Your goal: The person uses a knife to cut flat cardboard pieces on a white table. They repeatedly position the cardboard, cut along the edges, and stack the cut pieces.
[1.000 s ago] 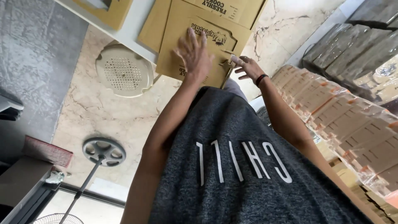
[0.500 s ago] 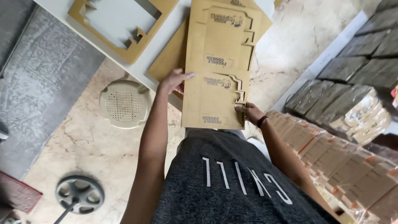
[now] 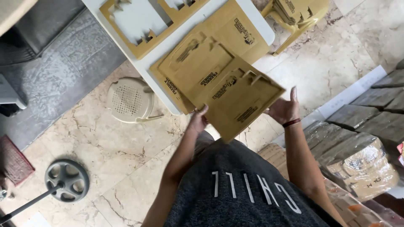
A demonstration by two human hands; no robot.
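Flat die-cut cardboard blank held tilted above the near edge of the white table.

Matte brown board, notched and slotted, long axis running from lower left up toward the table's right corner. Left hand pinching the lower-left edge, thumb on top. Right hand under the right edge, fingers straight and pressed together. More flat blanks stacked on the table; round perforated beige stool left of it on veined marble.

Flat die-cut blank: matt brown cardboard. Worktop: smooth white, slight sheen. Floor: polished veined marble. Stool, centre left: cream perforated plastic. Shirt: grey knit cloth.
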